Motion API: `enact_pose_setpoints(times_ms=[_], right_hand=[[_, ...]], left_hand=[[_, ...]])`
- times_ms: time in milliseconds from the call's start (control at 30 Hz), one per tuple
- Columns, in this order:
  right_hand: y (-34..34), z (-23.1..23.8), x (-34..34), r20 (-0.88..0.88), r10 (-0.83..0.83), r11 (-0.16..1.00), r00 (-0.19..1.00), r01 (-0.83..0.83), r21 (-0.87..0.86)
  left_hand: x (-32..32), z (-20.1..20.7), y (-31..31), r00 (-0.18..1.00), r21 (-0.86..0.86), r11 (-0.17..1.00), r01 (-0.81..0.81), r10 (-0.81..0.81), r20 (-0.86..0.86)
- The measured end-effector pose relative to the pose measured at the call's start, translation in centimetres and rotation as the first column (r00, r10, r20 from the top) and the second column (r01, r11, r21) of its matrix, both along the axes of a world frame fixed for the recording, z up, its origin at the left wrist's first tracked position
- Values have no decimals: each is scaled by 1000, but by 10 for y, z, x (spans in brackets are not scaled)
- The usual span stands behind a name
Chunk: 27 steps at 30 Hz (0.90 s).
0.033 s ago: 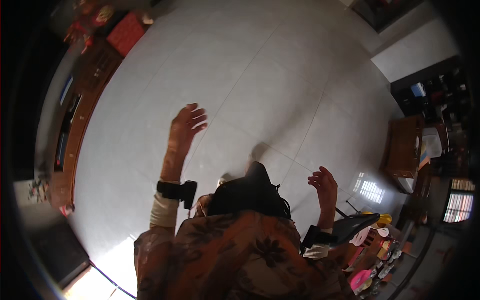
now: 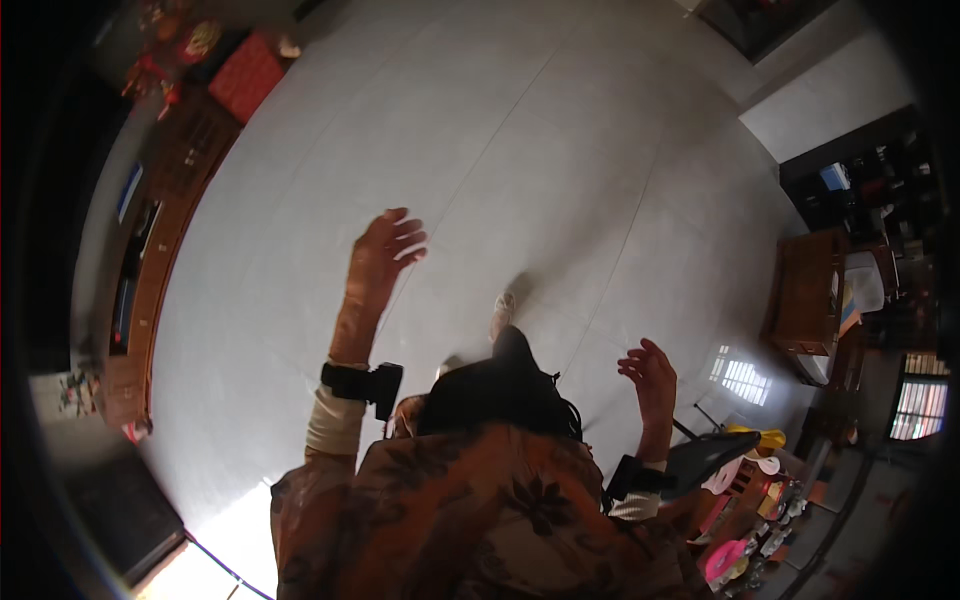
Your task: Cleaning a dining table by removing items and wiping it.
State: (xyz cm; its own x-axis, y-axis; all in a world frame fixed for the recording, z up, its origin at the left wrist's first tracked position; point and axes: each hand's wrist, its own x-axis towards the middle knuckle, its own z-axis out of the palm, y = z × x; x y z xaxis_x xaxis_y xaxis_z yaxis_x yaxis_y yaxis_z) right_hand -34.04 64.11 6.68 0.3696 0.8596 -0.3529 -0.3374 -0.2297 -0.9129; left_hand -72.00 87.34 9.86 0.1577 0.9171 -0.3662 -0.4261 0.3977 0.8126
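Observation:
Held out over the grey tiled floor (image 2: 480,150), my left hand (image 2: 387,255) has its fingers apart and slightly curled, with nothing in it. My right hand (image 2: 650,380) is lower in the view, off to the right. It is empty too, its fingers loosely spread. Each wrist carries a black strapped band; the one on the left wrist (image 2: 365,385) has a small box. Neither hand touches anything. Below me, one light-coloured shoe (image 2: 505,302) shows on the floor, and dark cloth hides most of my legs.
A long brown wooden cabinet (image 2: 150,290) runs along the left, with a red box (image 2: 246,78) by its far end. On the right stand a wooden desk (image 2: 803,290) and dark shelves (image 2: 870,180). Close to my right arm are a dark seat-like object (image 2: 705,458) and a cluttered table.
My left hand has shifted slightly to the right. The shoe now shows further out from under the dark cloth. My right hand has hardly moved.

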Motion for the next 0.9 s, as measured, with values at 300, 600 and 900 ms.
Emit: enact_pose_setpoints(times_ms=[300, 600, 900], right_hand=[[203, 6, 85, -141, -75, 994, 987, 84, 62], [466, 3, 86, -19, 258, 944, 966, -248, 220], [604, 9, 81, -32, 30, 996, 999, -27, 81]], left_hand=[[35, 3, 157, 991, -46, 990, -131, 132, 8], [-54, -41, 238, 844, -199, 821, -535, 508, -172], [-58, -53, 509, 902, -155, 889, -431, 416, -118]])
